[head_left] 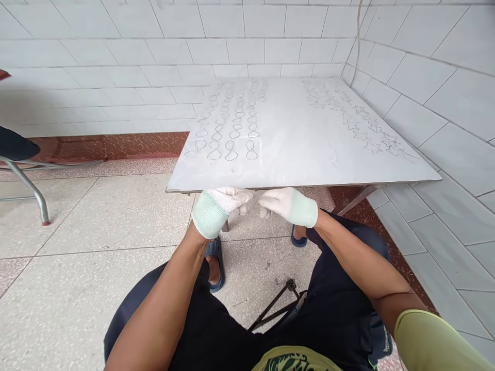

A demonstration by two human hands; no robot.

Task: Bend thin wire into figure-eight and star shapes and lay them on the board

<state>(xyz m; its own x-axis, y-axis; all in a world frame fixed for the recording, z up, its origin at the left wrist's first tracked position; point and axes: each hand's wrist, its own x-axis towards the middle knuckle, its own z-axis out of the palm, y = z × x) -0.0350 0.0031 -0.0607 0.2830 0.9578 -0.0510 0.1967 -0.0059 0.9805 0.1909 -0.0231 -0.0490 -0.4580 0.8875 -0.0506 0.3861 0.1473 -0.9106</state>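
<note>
Head view: a thin, barely visible wire piece (253, 205) is pinched between the gloved left hand (224, 202) and right hand (284, 203), axis left-right, both closed, just below the white tabletop (294, 149) near edge.

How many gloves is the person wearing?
2. The left hand and the right hand each wear a white glove, held close together at the near edge of the table. No others show.
</note>
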